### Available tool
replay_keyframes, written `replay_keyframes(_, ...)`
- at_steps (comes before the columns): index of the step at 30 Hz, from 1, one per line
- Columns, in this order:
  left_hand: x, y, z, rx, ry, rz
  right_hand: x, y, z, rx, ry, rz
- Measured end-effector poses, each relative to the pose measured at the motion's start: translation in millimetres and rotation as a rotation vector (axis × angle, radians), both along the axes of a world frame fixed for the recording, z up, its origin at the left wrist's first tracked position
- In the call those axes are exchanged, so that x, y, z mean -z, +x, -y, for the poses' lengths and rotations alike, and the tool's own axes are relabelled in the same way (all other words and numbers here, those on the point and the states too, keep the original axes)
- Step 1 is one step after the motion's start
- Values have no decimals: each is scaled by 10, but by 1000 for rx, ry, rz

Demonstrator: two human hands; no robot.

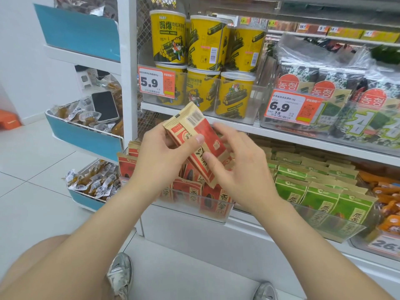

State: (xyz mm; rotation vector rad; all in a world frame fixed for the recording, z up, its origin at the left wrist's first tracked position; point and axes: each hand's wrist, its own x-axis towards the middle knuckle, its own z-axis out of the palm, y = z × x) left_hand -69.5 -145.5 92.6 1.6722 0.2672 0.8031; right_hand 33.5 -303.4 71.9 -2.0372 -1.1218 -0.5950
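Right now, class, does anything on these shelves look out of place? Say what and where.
Yes: a black phone lies in the blue-fronted bin at the left, atop wrapped snacks; it is not stock.

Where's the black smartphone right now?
Head view, left side: the black smartphone lies screen-up on clear-wrapped snacks in the middle blue-fronted basket, just left of the white shelf post, up-left of the left hand gripping red-and-tan paper packets.

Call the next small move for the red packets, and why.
Probably lower the red packets into the clear bin directly below. The left hand grips the stack, the right hand pinches it, and the bin holds matching packets upright.
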Motion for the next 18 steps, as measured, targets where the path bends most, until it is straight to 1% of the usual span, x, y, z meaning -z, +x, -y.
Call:
replay_keyframes(2,14,5,5,13,46,-39,43,-4,-18,-1,-26,148)
replay_keyframes(5,28,4,35,32,67,-78,100,18,-70,83,-73,352)
replay_keyframes(9,45,12,21,-34,121,-120,107,-5,-128,162,-103,528)
replay_keyframes(13,46,1,34,-35,139,-148,68,-37,-126,239,-145,596)
replay_keyframes(18,107,31,12,-19,227,-162,47,-57,-138,228,-136,522)
